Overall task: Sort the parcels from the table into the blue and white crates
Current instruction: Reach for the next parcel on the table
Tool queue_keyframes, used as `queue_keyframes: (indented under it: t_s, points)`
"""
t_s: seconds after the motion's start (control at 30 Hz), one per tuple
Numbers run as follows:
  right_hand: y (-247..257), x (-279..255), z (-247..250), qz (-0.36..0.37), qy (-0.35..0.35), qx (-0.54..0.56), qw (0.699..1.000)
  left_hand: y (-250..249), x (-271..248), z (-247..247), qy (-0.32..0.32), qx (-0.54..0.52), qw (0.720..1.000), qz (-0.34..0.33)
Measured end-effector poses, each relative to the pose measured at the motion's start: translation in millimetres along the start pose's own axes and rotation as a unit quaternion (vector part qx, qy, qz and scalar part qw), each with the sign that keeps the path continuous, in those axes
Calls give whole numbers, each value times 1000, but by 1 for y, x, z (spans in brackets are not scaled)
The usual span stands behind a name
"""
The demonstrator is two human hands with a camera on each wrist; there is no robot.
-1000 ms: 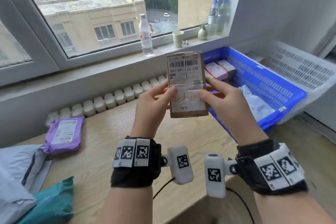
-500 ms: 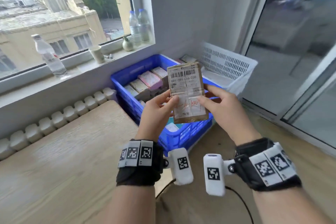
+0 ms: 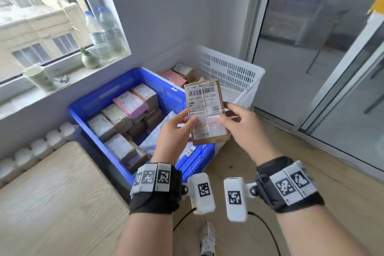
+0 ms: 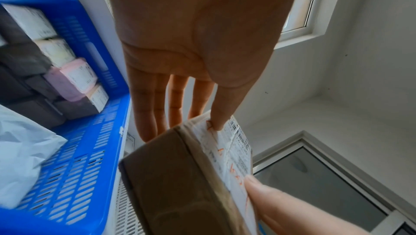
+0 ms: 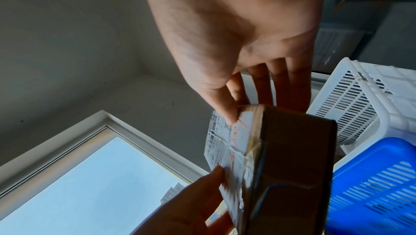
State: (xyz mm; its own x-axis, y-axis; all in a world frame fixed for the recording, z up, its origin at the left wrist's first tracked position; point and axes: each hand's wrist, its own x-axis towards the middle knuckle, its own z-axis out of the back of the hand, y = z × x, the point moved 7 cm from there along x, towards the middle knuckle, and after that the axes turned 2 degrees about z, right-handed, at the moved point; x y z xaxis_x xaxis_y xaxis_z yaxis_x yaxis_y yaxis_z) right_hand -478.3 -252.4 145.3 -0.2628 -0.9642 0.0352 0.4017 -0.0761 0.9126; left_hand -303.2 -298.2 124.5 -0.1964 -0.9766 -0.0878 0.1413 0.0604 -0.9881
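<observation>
A small brown cardboard parcel (image 3: 205, 110) with a white barcode label and red handwriting is held upright in the air by both hands. My left hand (image 3: 176, 131) pinches its left edge, thumb on the label and fingers behind. My right hand (image 3: 239, 124) pinches its right edge the same way. The parcel (image 4: 180, 176) hangs over the near right corner of the blue crate (image 3: 99, 97), which holds several labelled boxes and a white bag. Behind it stands the white crate (image 3: 228, 68) with a few parcels inside. The parcel (image 5: 292, 158) shows its brown side in the right wrist view.
The wooden table (image 3: 52, 193) corner lies at the lower left. A windowsill (image 3: 68, 81) carries water bottles (image 3: 104, 31), a paper cup (image 3: 39, 78) and a small vase (image 3: 89, 60). Glass sliding doors (image 3: 311, 58) stand at the right. My shoe (image 3: 207, 239) is on the wooden floor.
The view has swung right from the table to the two crates. Both hands carried the parcel along, still held the same way, and it now hangs over the blue crate's corner.
</observation>
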Motion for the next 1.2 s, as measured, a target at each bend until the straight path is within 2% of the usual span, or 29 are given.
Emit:
queue_keyframes:
  t_s: [0.13, 0.33, 0.53, 0.67, 0.93, 1.07, 1.2]
  points:
    - [-15, 68, 13, -10, -13, -5, 1000, -8, 72, -23, 17, 3, 1000, 4]
    - [-41, 149, 58, -48, -61, -4, 997, -17, 164, -75, 26, 5, 999, 38]
    - [-76, 226, 89, -67, -57, -7, 996, -13, 243, -120, 21, 24, 998, 57]
    - [-101, 294, 101, -64, -21, -24, 997, -9, 300, -149, -10, 34, 996, 76]
    - [-127, 420, 120, -28, 120, -66, 990, 4, 385, -193, -119, 9, 982, 144]
    - [-137, 459, 103, -15, 189, -62, 980, 20, 407, -192, -164, 9, 971, 175]
    - [-143, 488, 67, -19, 236, -57, 970, 37, 426, -170, -197, 14, 960, 197]
